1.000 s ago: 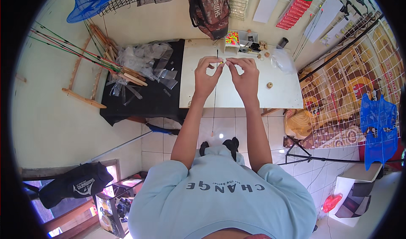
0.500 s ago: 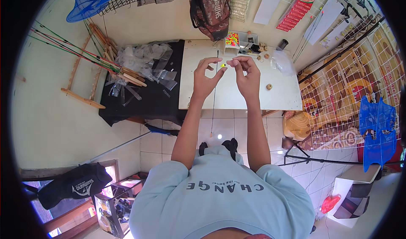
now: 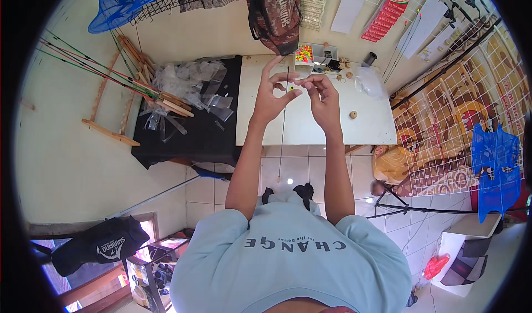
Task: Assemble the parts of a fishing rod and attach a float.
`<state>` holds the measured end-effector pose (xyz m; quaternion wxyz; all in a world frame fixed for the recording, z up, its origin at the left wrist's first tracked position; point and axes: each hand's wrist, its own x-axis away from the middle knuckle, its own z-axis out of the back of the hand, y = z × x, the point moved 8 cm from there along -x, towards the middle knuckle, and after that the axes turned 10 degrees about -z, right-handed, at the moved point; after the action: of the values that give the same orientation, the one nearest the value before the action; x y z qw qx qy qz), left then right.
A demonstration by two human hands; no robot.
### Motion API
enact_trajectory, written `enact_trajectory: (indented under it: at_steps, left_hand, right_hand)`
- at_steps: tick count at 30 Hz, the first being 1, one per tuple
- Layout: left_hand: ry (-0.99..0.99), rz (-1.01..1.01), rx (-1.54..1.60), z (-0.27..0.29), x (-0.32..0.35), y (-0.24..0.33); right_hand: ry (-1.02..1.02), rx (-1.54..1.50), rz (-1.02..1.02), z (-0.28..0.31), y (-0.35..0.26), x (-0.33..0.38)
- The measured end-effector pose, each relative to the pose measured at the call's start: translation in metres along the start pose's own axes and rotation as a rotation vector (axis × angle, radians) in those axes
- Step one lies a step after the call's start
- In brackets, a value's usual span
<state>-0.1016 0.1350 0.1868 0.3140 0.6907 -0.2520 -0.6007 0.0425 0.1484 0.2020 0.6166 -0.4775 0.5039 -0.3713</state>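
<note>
You are holding a thin dark rod (image 3: 283,121) upright in front of you, over the near edge of the white worktop (image 3: 310,125). Its top end sits between your two hands and its lower end hangs down past the worktop edge toward the tiled floor (image 3: 302,171), ending in a small pale tip.

Your left hand (image 3: 272,94) is raised with the fingers spread, thumb and forefinger pinched together at the top of the rod. Your right hand (image 3: 321,94) is just beside it, fingers curled inward, fingertips meeting those of the left hand at the same spot. Whether the right hand actually grips the rod cannot be told.

On the far side of the worktop stands a small box of bright beads (image 3: 303,53), with a dark spool (image 3: 369,58) to its right and a small round wooden piece (image 3: 353,114) lying near the right edge. A brown bag (image 3: 274,13) hangs on the wall above. To the left a black table (image 3: 188,138) carries clear plastic bags (image 3: 191,80), and a bundle of thin sticks (image 3: 138,74) leans beside it.
</note>
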Motion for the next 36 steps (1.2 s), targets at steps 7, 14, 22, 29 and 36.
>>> enact_trajectory:
  at_steps: [7,14,22,29,36]
  left_hand:
    - [-0.044,0.093,-0.018,0.001,-0.004,-0.009]
    - [0.042,0.045,-0.004,0.007,-0.010,-0.003]
    - [0.078,-0.016,-0.044,0.010,-0.013,-0.005]
    - [0.085,-0.021,-0.046,0.010,-0.016,-0.007]
    - [0.075,-0.016,-0.072,0.008,-0.017,-0.001]
  right_hand:
    - [0.044,0.039,0.037,0.005,-0.008,-0.002]
    - [0.201,0.087,0.002,0.030,0.005,0.000]
    - [0.238,0.055,-0.017,0.038,0.020,0.007]
    - [0.173,0.266,-0.246,0.028,0.049,0.008]
    - [0.147,0.532,-0.093,0.015,0.023,0.007]
